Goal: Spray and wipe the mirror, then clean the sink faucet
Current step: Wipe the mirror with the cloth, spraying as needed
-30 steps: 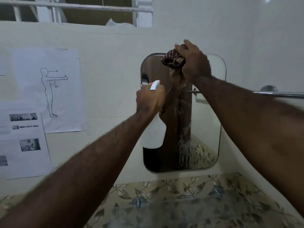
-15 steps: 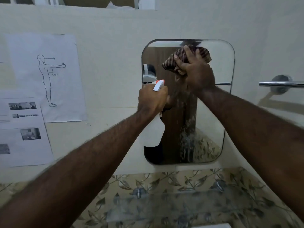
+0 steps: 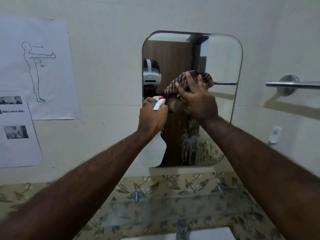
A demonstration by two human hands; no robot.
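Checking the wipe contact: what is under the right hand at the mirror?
A bunched striped cloth, held by the right hand against the mirror, sticks out on both sides. The glass behind it is covered, so its state cannot be seen.

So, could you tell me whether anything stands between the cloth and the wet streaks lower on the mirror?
Nothing visible does: the cloth under the right hand has only mirror below it down to the wet streaks. The spray bottle in the left hand hangs left of them.
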